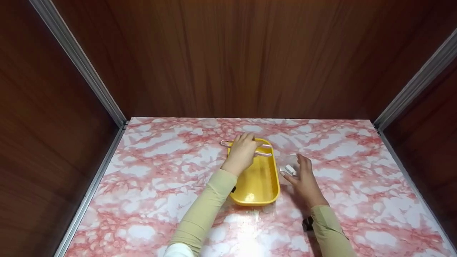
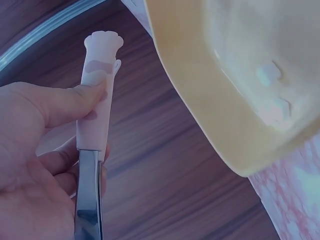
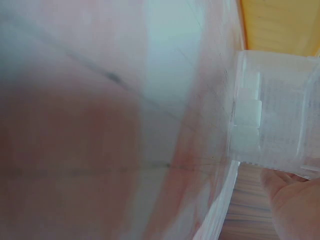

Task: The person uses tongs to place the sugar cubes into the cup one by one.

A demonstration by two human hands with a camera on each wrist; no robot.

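Note:
My left hand grips a pair of tongs across the far end of the yellow tray. In the left wrist view, the thumb presses on the tongs' pale pink, paw-shaped end, above a metal arm. Two small white blocks lie inside the tray in that view. To the tray's right, my right hand holds a clear plastic container, thumb and fingers around it. Several white blocks sit inside it. The right fingertips are partly hidden in the right wrist view.
The table top has a red and white marbled surface. Dark wood-grain panels stand at the back and both sides, with metal strips along the corners. A bright light reflection lies in front of the tray.

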